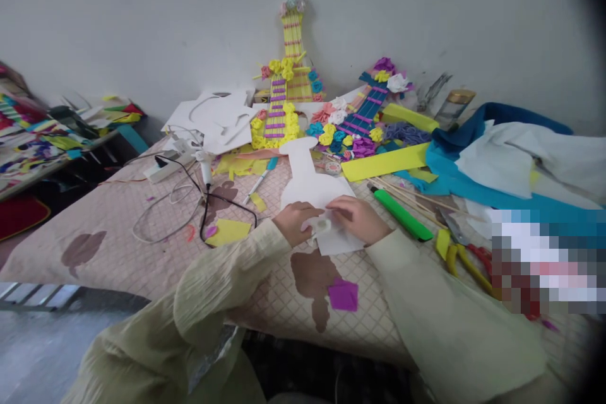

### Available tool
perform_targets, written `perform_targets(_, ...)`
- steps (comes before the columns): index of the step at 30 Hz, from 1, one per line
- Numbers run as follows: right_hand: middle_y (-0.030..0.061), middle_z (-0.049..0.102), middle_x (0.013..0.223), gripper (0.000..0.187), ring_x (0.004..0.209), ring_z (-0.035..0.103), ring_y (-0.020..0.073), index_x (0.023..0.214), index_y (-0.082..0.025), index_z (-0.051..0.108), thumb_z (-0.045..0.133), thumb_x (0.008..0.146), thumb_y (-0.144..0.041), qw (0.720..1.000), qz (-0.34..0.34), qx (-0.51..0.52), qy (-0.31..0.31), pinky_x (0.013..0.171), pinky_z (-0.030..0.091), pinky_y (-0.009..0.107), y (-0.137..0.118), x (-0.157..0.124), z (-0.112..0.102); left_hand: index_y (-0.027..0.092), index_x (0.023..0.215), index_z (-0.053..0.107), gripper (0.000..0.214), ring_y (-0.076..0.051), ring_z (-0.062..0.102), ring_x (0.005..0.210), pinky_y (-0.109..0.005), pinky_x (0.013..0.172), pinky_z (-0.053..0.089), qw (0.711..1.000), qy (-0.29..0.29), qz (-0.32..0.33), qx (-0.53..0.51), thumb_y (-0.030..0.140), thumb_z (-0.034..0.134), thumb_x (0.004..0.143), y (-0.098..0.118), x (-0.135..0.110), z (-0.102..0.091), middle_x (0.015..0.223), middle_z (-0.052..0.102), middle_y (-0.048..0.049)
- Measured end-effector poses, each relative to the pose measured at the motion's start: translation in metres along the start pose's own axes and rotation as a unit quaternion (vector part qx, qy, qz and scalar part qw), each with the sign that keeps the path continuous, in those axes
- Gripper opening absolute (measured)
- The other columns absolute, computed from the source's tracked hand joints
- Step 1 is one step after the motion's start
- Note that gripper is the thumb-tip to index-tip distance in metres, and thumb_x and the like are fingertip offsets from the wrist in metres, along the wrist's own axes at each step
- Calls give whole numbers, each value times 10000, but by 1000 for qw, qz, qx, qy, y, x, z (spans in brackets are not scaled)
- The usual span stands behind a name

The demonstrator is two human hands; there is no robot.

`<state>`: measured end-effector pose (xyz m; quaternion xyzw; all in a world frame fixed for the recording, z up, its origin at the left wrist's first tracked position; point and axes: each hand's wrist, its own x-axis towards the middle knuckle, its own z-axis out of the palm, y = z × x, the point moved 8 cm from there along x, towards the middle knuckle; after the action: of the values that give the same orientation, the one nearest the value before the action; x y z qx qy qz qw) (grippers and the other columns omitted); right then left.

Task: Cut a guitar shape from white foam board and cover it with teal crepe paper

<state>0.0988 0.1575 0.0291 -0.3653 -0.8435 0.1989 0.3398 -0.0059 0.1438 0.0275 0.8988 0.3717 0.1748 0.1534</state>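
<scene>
A white guitar-shaped paper cutout lies on the table in front of me, its narrow neck pointing away. My left hand is closed at the cutout's near left edge, around a small whitish roll that looks like tape. From the other side, my right hand reaches in with its fingertips pinched together over the white paper, close to the roll. Whatever those fingertips hold is too small to make out. Purple paper squares lie nearer to me on the patterned tablecloth.
Decorated paper guitars stand along the wall. Left are a glue gun, cables and a power strip. Right are a green cutter, thin sticks, scissors and blue felt. A blurred patch covers the far right.
</scene>
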Motion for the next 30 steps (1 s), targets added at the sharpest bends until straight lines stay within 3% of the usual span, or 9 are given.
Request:
perform_targets(3, 72, 651, 911, 247, 857, 586, 188, 893, -171, 647, 484, 735, -76, 1000, 9, -12, -9, 785, 458, 342, 11, -2, 4, 141, 980, 611, 393, -191, 565, 869, -316, 828, 433, 999, 6, 34, 9, 76, 509, 606, 10, 0, 9, 984, 615, -85)
perform_targets(7, 74, 659, 897, 210, 848, 589, 191, 876, -167, 654, 501, 744, -110, 1000, 12, -18, -9, 777, 462, 343, 16, -3, 9, 129, 915, 639, 243, -189, 568, 816, -312, 781, 450, 998, -6, 55, 15, 170, 547, 694, 18, -1, 16, 917, 620, -97)
perform_targets(9, 72, 661, 895, 191, 839, 594, 186, 862, -172, 656, 503, 755, -134, 1000, 10, -16, -4, 767, 468, 333, 17, -4, 9, 136, 946, 623, 237, -178, 566, 823, -293, 769, 453, 998, 1, 66, 19, 168, 524, 733, 17, -4, 13, 910, 626, -90)
perform_targets(12, 70, 664, 903, 179, 835, 602, 177, 844, -178, 659, 501, 764, -152, 1000, 5, -14, 7, 766, 472, 319, 18, -6, 8, 151, 978, 592, 233, -171, 566, 839, -298, 777, 450, 995, 60, 65, 53, 155, 460, 786, 8, -13, -3, 907, 641, -79)
perform_targets(16, 66, 667, 893, 177, 830, 605, 174, 817, -183, 662, 493, 769, -155, 1000, -3, -17, 21, 764, 477, 320, 20, -8, 9, 161, 950, 585, 216, -179, 597, 817, -315, 768, 461, 992, 81, 74, 67, 216, 492, 764, 1, -30, -9, 857, 660, -64)
perform_targets(19, 64, 666, 895, 178, 837, 604, 177, 811, -186, 662, 493, 765, -153, 999, -7, -21, 32, 770, 479, 334, 20, -10, 9, 166, 961, 583, 231, -149, 617, 794, -277, 746, 480, 994, 103, 47, 5, 182, 451, 771, -3, -41, -14, 878, 666, -58)
perform_targets(23, 61, 666, 892, 182, 844, 603, 181, 808, -188, 662, 494, 757, -139, 999, -11, -25, 40, 782, 479, 350, 20, -11, 10, 161, 778, 607, 146, -154, 616, 813, -269, 747, 487, 991, 125, 43, -27, 156, 463, 756, -1, -45, -20, 859, 671, -84)
perform_targets(27, 55, 666, 885, 188, 832, 604, 177, 803, -197, 663, 496, 750, -128, 999, -19, -27, 41, 775, 483, 349, 19, -11, 9, 171, 736, 601, 111, -165, 608, 807, -288, 757, 472, 995, 88, 36, -15, 205, 497, 753, -2, -40, -17, 830, 672, -78)
perform_targets(30, 57, 666, 886, 185, 827, 605, 178, 795, -196, 664, 495, 753, -132, 999, -25, -28, 39, 768, 485, 349, 18, -11, 8, 163, 806, 616, 162, -153, 604, 754, -265, 719, 460, 996, 85, -21, -17, 231, 472, 781, -15, -36, -18, 814, 672, -69)
